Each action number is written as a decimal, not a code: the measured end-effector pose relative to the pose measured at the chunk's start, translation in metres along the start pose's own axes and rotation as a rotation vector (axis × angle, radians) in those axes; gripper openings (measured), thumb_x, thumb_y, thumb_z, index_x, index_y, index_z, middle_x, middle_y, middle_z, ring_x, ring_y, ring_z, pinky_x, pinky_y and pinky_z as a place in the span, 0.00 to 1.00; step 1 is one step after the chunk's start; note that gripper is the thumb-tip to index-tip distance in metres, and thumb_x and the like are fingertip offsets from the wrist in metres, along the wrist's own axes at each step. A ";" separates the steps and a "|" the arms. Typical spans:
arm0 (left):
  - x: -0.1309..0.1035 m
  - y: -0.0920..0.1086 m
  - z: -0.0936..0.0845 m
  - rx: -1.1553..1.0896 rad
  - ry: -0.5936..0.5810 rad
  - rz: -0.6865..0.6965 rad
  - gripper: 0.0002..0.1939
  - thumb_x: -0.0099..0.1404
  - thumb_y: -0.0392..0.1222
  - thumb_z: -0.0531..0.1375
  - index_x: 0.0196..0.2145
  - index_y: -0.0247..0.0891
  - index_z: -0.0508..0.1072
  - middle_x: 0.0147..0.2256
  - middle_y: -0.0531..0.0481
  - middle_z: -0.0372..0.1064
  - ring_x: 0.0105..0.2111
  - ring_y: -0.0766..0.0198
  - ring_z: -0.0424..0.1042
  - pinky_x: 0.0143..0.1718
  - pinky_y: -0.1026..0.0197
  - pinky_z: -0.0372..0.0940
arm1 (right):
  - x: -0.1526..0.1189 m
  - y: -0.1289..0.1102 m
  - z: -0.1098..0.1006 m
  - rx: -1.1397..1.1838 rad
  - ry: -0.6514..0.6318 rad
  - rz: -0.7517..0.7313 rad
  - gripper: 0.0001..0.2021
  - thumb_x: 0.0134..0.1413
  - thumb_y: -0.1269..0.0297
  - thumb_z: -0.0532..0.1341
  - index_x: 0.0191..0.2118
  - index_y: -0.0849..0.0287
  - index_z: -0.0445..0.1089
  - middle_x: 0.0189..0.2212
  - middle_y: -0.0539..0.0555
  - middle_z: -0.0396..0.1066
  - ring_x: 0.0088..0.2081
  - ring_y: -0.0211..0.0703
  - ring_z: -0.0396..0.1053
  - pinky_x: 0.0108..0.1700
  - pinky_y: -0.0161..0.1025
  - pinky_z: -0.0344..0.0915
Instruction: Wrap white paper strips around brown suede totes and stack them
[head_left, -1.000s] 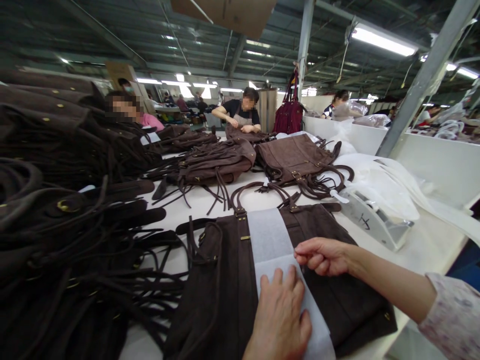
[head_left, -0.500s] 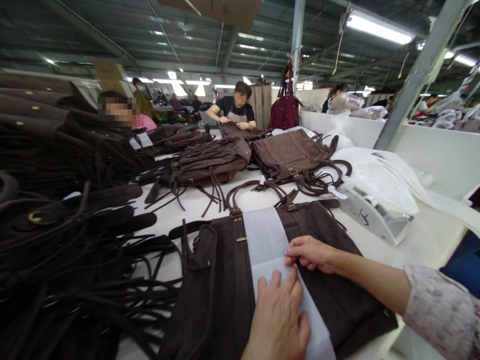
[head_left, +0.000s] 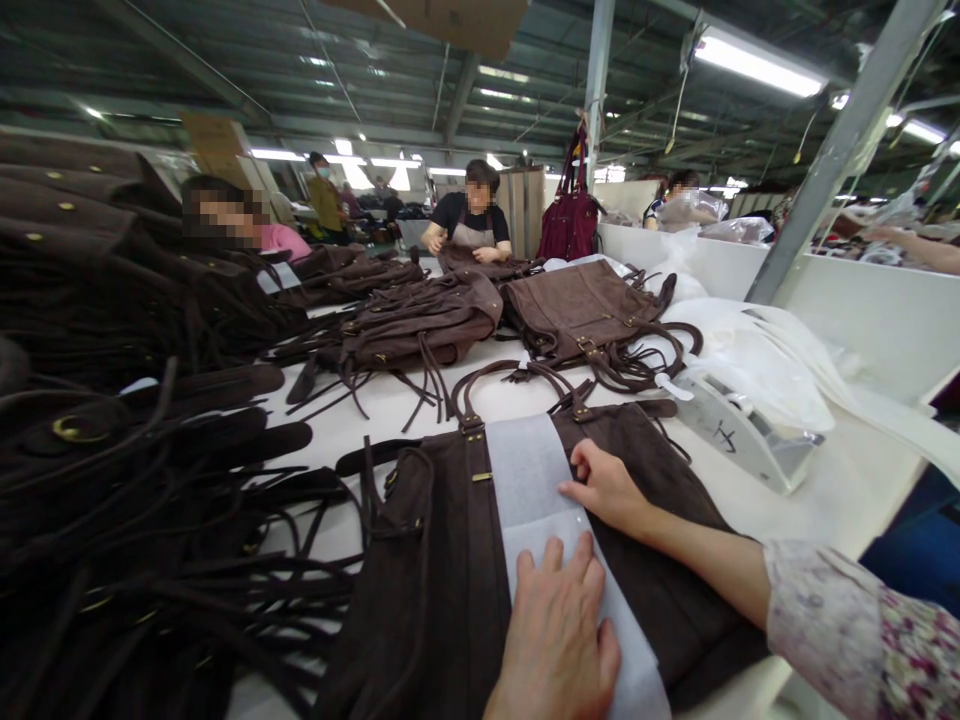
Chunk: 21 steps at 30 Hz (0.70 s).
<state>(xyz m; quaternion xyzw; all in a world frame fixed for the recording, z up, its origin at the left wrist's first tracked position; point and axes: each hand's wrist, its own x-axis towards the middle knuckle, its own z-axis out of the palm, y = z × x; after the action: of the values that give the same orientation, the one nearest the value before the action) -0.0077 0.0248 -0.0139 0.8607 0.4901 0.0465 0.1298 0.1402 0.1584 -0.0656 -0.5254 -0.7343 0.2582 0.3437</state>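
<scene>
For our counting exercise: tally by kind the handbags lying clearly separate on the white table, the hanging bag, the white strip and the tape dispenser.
Brown handbags: 3
Maroon hanging bag: 1
White strip: 1
Tape dispenser: 1
Total: 6

Head-worn camera, close over a factory worktop (head_left: 840,500).
It looks forward and down across the worktop, toward co-workers seated farther back.

The bag (head_left: 450,560) is dark brown suede, matt and softly napped, with small shiny brass-coloured metal buckles (head_left: 482,477). Down its middle lies a strip (head_left: 529,470) of white, matt, paper-like sheeting. The counter (head_left: 840,490) is smooth and white. The plastic bags (head_left: 750,350) look thin and faintly glossy.
</scene>
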 end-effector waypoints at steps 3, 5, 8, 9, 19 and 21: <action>-0.002 0.000 0.002 -0.002 0.013 -0.001 0.25 0.65 0.50 0.49 0.57 0.40 0.64 0.63 0.47 0.52 0.59 0.43 0.53 0.58 0.33 0.47 | 0.010 -0.002 -0.003 0.006 -0.011 0.099 0.16 0.50 0.65 0.64 0.43 0.57 0.60 0.22 0.43 0.60 0.26 0.37 0.61 0.33 0.35 0.56; -0.004 0.000 0.003 -0.001 0.027 -0.001 0.25 0.65 0.50 0.48 0.57 0.40 0.64 0.63 0.47 0.53 0.59 0.42 0.53 0.58 0.33 0.48 | 0.012 -0.003 -0.011 0.019 -0.097 0.058 0.17 0.51 0.65 0.63 0.46 0.57 0.60 0.23 0.44 0.61 0.26 0.37 0.62 0.33 0.34 0.57; -0.005 -0.001 0.004 0.002 0.031 0.008 0.26 0.66 0.51 0.47 0.59 0.39 0.62 0.63 0.46 0.53 0.59 0.42 0.53 0.58 0.33 0.48 | 0.008 -0.001 -0.025 0.057 -0.335 -0.036 0.36 0.40 0.61 0.72 0.55 0.56 0.56 0.34 0.47 0.64 0.26 0.34 0.61 0.30 0.33 0.58; -0.004 -0.001 0.004 0.006 0.026 0.012 0.26 0.67 0.51 0.47 0.59 0.39 0.62 0.63 0.45 0.53 0.59 0.43 0.53 0.58 0.33 0.48 | 0.007 0.001 -0.027 0.055 -0.382 -0.059 0.43 0.34 0.59 0.74 0.57 0.55 0.55 0.36 0.48 0.63 0.26 0.33 0.60 0.29 0.33 0.58; 0.002 -0.007 0.004 0.079 -0.032 -0.001 0.29 0.63 0.46 0.50 0.62 0.43 0.58 0.65 0.51 0.46 0.60 0.42 0.52 0.57 0.33 0.50 | 0.021 -0.015 -0.018 0.026 -0.206 0.133 0.14 0.55 0.59 0.62 0.45 0.55 0.60 0.23 0.43 0.62 0.21 0.32 0.61 0.23 0.29 0.57; 0.009 -0.012 0.001 0.149 -0.097 -0.013 0.32 0.59 0.40 0.52 0.62 0.44 0.58 0.65 0.52 0.46 0.59 0.40 0.55 0.54 0.34 0.55 | 0.024 -0.018 -0.046 0.022 -0.171 0.165 0.10 0.58 0.58 0.59 0.42 0.56 0.63 0.23 0.44 0.64 0.21 0.32 0.62 0.22 0.28 0.58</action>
<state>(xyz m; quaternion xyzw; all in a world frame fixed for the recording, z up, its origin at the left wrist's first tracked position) -0.0128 0.0383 -0.0189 0.8660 0.4909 -0.0327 0.0893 0.1597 0.1766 -0.0175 -0.5565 -0.7123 0.3374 0.2630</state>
